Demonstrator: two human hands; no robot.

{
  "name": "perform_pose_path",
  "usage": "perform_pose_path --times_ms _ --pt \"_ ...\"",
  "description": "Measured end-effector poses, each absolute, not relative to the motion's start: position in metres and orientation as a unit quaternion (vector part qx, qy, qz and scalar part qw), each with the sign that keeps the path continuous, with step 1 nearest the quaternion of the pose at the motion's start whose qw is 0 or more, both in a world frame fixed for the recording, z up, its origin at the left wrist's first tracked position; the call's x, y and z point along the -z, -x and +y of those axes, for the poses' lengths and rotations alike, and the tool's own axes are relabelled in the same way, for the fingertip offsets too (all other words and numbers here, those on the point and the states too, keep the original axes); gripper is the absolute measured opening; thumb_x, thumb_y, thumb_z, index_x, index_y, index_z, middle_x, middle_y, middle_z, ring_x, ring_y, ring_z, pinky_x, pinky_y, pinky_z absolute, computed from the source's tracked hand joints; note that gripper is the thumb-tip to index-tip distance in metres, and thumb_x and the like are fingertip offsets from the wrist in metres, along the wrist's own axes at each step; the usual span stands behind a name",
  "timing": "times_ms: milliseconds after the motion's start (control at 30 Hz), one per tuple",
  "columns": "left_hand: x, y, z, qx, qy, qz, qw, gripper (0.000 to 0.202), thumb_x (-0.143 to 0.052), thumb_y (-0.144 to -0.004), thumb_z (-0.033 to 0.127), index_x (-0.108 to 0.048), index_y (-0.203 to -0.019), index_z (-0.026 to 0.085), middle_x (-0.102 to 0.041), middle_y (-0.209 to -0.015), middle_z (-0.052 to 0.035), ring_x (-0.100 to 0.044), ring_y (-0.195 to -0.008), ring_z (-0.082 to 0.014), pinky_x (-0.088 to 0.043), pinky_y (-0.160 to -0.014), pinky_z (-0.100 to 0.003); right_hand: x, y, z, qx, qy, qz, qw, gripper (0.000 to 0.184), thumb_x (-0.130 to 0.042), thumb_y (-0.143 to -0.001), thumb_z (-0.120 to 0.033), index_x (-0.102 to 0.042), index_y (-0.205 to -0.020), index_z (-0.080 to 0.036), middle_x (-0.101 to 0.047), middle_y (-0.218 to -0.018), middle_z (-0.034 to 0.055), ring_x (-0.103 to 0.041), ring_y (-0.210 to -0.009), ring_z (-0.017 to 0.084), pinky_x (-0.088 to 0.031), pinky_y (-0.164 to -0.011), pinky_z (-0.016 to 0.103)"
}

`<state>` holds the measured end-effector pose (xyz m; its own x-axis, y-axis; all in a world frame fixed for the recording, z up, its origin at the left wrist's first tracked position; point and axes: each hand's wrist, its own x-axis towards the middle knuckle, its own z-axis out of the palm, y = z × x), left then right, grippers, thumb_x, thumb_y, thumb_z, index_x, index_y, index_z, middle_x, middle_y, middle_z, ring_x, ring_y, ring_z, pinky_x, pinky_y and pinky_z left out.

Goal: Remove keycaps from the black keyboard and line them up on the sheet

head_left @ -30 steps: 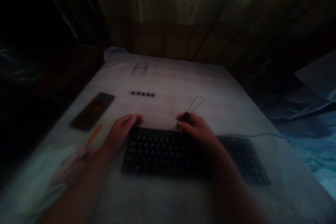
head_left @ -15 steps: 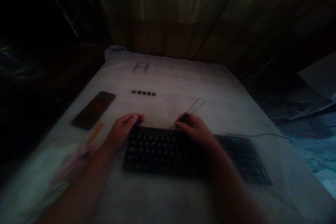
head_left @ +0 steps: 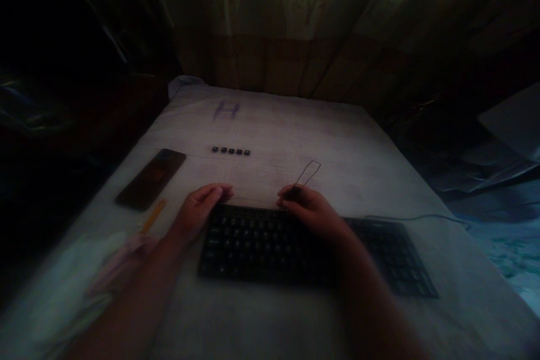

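My right hand (head_left: 306, 205) is closed around the dark handle of what looks like a wire keycap puller (head_left: 310, 171). Its thin wire loop sticks up beyond the hand, and the fingertips are over the back edge of a black keyboard (head_left: 257, 244). At the keyboard's back left corner rests my left hand (head_left: 205, 202), fingers loosely stretched to the right with nothing visible in them. Several small black keycaps (head_left: 232, 151) lie in a row on the cloth behind the keyboard. My right forearm hides part of the keys.
To the left lie a dark smartphone (head_left: 151, 179), an orange stick-like handle (head_left: 154, 215) and a crumpled pinkish cloth (head_left: 124, 261). A cable (head_left: 415, 217) runs off right from the keyboard. The pale tablecloth (head_left: 295, 129) ends before a patterned curtain (head_left: 270, 62).
The right hand has turned slightly, and the wire loop has swung a little left. The left hand and keyboard stay in nearly the same place.
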<state>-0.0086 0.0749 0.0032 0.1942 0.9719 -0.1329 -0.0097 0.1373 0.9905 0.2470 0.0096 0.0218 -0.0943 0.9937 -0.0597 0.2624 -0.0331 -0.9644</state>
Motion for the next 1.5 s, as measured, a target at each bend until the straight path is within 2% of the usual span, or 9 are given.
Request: perform_pose_path --times_ms 100,233,833,1167,1367,1500 --pt "-0.004 0.009 0.075 -0.418 -0.512 0.478 0.579 0.043 -0.074 -0.068 0.055 -0.075 -0.091 0.017 -0.077 -0.089 -0.009 -0.07 -0.09 -0.0257 -0.051 -0.093 -0.043 -0.023 -0.247 0.01 -0.449 0.547 -0.601 0.373 0.012 -0.056 -0.084 -0.03 -0.06 -0.09 -0.021 -0.067 -0.089 0.0043 -0.064 -0.087 0.02 -0.05 -0.084 0.038" --pt "-0.004 0.008 0.075 -0.42 -0.511 0.475 0.58 0.044 -0.074 -0.068 0.055 -0.075 -0.091 0.017 -0.077 -0.09 -0.0094 -0.07 -0.091 -0.026 -0.051 -0.093 -0.043 -0.027 -0.245 0.01 -0.437 0.539 -0.619 0.367 0.009 -0.053 -0.087 -0.025 -0.061 -0.089 -0.021 -0.069 -0.091 0.0044 -0.064 -0.089 0.019 -0.049 -0.086 0.037" --pt "-0.001 0.009 0.074 -0.409 -0.525 0.465 0.584 0.04 -0.072 -0.072 0.053 -0.075 -0.093 0.019 -0.077 -0.092 -0.0093 -0.071 -0.093 -0.0257 -0.051 -0.092 -0.041 -0.03 -0.234 0.009 -0.305 0.571 -0.713 0.27 0.012 -0.051 -0.09 -0.017 -0.063 -0.09 -0.021 -0.071 -0.088 0.0042 -0.066 -0.084 0.019 -0.05 -0.077 0.032" --pt "-0.002 0.005 0.072 -0.37 -0.619 0.462 0.516 0.028 -0.064 -0.079 0.044 -0.075 -0.091 0.021 -0.077 -0.091 -0.0069 -0.071 -0.091 -0.0242 -0.052 -0.09 -0.039 -0.029 -0.232 0.005 -0.296 0.575 -0.707 0.288 0.014 -0.051 -0.091 -0.018 -0.065 -0.089 -0.019 -0.072 -0.087 0.0043 -0.067 -0.081 0.018 -0.05 -0.077 0.031" --pt "0.002 0.002 0.071 -0.356 -0.677 0.452 0.459 0.023 -0.059 -0.082 0.039 -0.075 -0.091 0.024 -0.077 -0.09 -0.0051 -0.071 -0.088 -0.023 -0.053 -0.087 -0.038 -0.029 -0.223 0.001 -0.208 0.59 -0.747 0.224 0.015 -0.051 -0.09 -0.016 -0.066 -0.092 -0.017 -0.07 -0.084 0.0072 -0.065 -0.079 0.021 -0.049 -0.073 0.033" --pt "0.003 0.002 0.071 -0.342 -0.702 0.449 0.436 0.027 -0.056 -0.084 0.039 -0.075 -0.093 0.021 -0.077 -0.091 -0.0051 -0.071 -0.087 -0.0222 -0.054 -0.087 -0.037 -0.024 -0.219 0.002 -0.164 0.594 -0.761 0.205 0.013 -0.053 -0.089 -0.015 -0.066 -0.089 -0.017 -0.069 -0.08 0.0065 -0.064 -0.075 0.02 -0.048 -0.07 0.032"
